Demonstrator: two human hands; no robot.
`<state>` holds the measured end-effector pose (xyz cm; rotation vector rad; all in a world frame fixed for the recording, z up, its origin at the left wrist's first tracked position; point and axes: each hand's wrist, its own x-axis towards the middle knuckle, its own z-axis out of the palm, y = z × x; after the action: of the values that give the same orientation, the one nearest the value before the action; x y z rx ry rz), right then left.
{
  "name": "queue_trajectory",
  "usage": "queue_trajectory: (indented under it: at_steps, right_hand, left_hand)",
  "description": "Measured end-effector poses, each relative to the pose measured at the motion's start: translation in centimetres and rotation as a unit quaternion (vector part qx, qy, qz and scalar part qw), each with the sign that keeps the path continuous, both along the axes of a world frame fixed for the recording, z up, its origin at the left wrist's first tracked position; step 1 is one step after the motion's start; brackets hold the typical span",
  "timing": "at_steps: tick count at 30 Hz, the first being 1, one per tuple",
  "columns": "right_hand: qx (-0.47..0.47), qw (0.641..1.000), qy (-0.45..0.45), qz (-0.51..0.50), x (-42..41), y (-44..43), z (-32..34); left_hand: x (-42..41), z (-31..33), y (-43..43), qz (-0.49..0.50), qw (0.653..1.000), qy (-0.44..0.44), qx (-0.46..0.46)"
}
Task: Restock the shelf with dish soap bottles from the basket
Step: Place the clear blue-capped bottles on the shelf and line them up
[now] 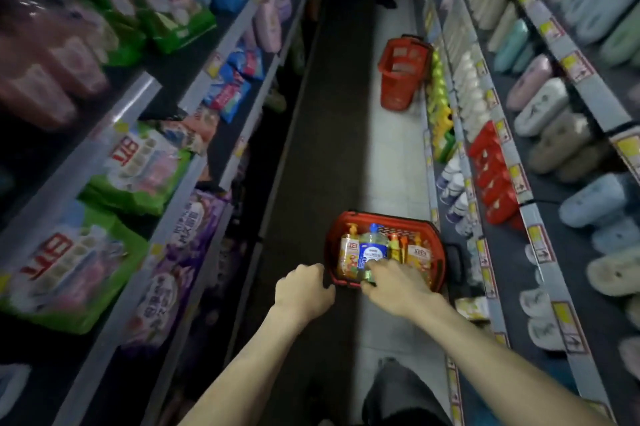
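Note:
A red basket (pixel 412 221) stands on the aisle floor in front of me, with several dish soap bottles upright in it. An orange pump bottle (pixel 348 254) is at its left, a clear bottle with a blue cap and label (pixel 373 247) beside it, and more orange bottles (pixel 415 254) at the right. My right hand (pixel 394 283) reaches into the basket, fingers curled at the base of the blue-capped bottle; whether it grips the bottle is unclear. My left hand (pixel 304 288) sits at the basket's near left rim with fingers curled, seemingly over the rim.
A second red basket (pixel 401 73) leans against the right shelving farther down the aisle. Yellow-green bottles (pixel 440 106) fill the lowest right shelf beyond it, slippers the shelves above. Detergent bags (pixel 138 162) line the left shelves. My knee (pixel 398 391) is at the bottom.

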<state>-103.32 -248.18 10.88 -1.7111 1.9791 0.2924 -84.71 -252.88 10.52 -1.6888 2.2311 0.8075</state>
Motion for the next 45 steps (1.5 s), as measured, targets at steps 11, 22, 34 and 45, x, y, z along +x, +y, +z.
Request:
queue_trajectory:
  at_steps: [11,22,34,45]
  right_hand:
    - [0.101,0.994,-0.051,0.003,-10.7,-7.5,-7.9]
    - [0.199,0.975,-0.086,0.048,-18.0,-12.7,-14.6]
    - [0.231,0.962,-0.112,-0.096,-19.7,-16.9,-26.0]
    - [0.255,0.939,-0.122,-0.199,-19.4,-20.0,-38.0]
  left_hand:
    - [-11.6,-7.1,-7.5,-0.008,0.993,-0.016,0.12]
    - [-18.9,-14.1,-12.9,-0.045,0.968,-0.075,0.237]
    - [-21.0,-28.1,-18.7,-0.131,0.954,-0.143,0.229]
    - [-23.4,-40.4,-22.1,-0.148,0.95,-0.169,0.219]
